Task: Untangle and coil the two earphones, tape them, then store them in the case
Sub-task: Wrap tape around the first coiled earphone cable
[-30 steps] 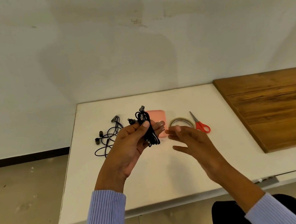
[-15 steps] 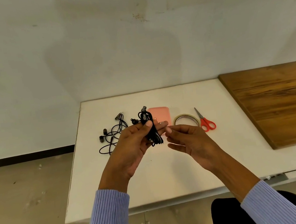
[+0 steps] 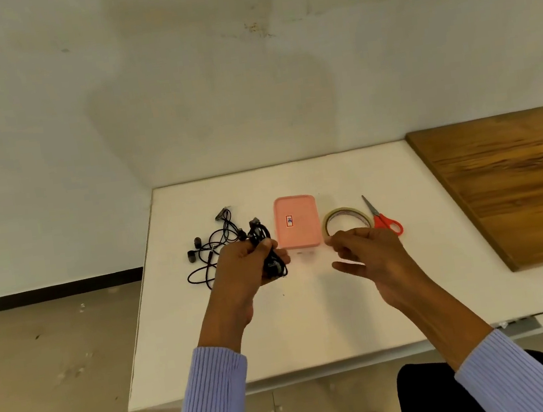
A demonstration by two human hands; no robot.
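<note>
My left hand point(image 3: 241, 272) grips a coiled black earphone point(image 3: 270, 258) just above the white table point(image 3: 314, 331), its thumb pressed on the bundle. The second black earphone point(image 3: 210, 252) lies loose and tangled on the table to the left of that hand. A closed pink case point(image 3: 297, 221) lies flat right behind the coil. My right hand point(image 3: 369, 255) hovers to the right of the case, in front of the tape roll point(image 3: 346, 218). Its fingers are loosely curled and I see nothing in them.
Red-handled scissors point(image 3: 384, 222) lie right of the tape roll. A wooden board point(image 3: 516, 184) covers the table's right side. The table's left edge drops to the floor beside the loose earphone. A wall stands close behind.
My right hand has drawn away from the coil to the right, toward the tape roll. My left hand has lowered with the coil, uncovering the pink case.
</note>
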